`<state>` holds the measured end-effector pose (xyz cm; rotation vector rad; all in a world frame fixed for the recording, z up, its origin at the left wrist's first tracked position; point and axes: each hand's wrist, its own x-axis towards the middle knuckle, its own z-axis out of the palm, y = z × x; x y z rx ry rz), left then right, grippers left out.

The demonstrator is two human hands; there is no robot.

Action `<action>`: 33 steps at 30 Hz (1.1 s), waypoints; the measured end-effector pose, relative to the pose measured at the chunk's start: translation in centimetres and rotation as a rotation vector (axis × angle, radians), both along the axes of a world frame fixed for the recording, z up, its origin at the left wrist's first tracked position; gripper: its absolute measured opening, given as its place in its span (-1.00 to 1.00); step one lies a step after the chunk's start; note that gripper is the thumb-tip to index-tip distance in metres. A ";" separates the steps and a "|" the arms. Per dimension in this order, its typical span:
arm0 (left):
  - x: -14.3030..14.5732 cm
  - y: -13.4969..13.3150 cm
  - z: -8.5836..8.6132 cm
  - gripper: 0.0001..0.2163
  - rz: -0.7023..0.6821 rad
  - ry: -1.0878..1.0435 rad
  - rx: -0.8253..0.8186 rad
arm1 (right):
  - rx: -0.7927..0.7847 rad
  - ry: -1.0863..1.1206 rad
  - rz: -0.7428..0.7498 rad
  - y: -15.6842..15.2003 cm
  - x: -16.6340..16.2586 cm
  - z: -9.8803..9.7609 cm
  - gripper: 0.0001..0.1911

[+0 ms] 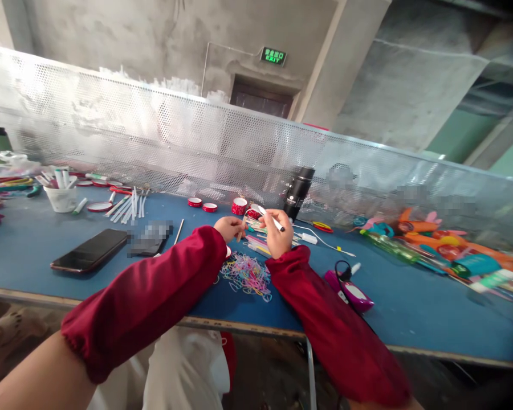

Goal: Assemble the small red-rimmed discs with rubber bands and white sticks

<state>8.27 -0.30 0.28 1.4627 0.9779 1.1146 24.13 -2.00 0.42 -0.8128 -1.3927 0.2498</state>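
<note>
Both my arms wear dark red sleeve covers and reach over a blue table (34, 239). My right hand (277, 234) is closed round a white pen-like stick (272, 220) with a dark tip pointing right. My left hand (228, 228) is closed in a pinch on something small I cannot make out, close beside the right hand. Just in front of both hands lies a heap of thin coloured rubber bands (247, 276). Several coloured sticks (259, 246) lie under the hands.
A black phone (89, 250) lies at the left, a white cup (62, 196) of sticks and loose white sticks (128, 208) behind it. Red-rimmed lids (200, 204), a black cylinder (298, 192), a purple device (353, 293) and colourful toys (436, 242) stand before a perforated metal screen (154, 136).
</note>
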 end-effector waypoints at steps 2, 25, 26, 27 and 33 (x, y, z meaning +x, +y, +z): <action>-0.1 -0.2 0.3 -0.92 0.005 -0.026 -0.024 | -0.018 -0.006 0.029 0.3 0.1 -0.3 -0.71; -0.1 0.5 0.0 -0.91 0.013 -0.250 -0.055 | -0.117 -0.333 0.185 0.7 -0.2 -1.4 -0.68; -0.2 0.4 0.1 -0.91 0.020 -0.247 -0.068 | -0.133 -0.341 0.200 0.7 -0.2 -1.5 -0.68; -0.2 0.2 0.2 -0.92 0.026 -0.244 -0.080 | -0.145 -0.345 0.209 0.7 -0.2 -1.5 -0.68; -0.3 -0.1 0.4 -0.85 -0.020 -0.259 -0.092 | -0.149 -0.299 0.176 0.9 -0.1 -1.6 -0.66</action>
